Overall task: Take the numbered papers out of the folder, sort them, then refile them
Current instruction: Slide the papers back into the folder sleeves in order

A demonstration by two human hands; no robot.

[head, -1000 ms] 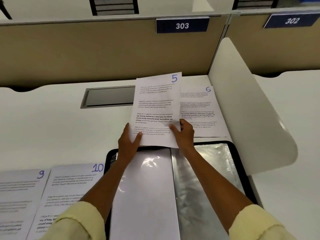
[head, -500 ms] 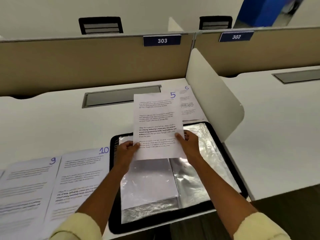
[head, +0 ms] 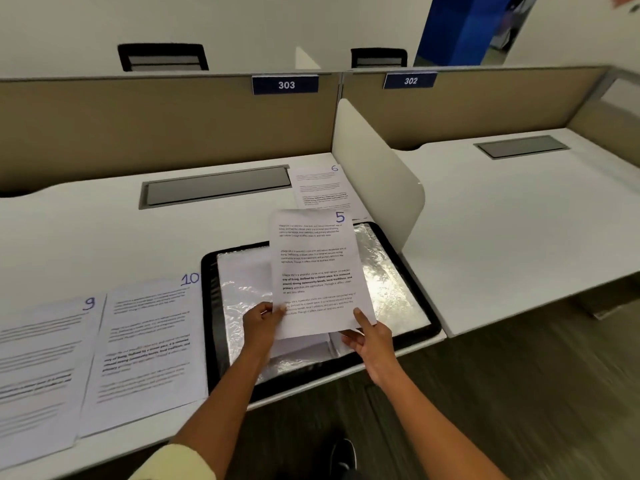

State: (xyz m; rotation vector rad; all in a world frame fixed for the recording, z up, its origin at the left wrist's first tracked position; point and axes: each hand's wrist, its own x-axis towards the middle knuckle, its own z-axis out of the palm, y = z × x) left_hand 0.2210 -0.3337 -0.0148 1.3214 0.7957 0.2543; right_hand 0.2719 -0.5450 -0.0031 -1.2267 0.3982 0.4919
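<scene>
White desk (head: 104,237), beige partition behind. Open black folder (head: 420,289) with glossy crinkled sleeves at desk's front edge. Sheet 5 (head: 317,271) held above folder: left hand (head: 261,323) pinches its lower left edge, right hand (head: 372,337) its lower right corner. Sheet 6 (head: 322,188) behind folder; sheets 10 (head: 149,344) and 9 (head: 41,368) left of it
</scene>
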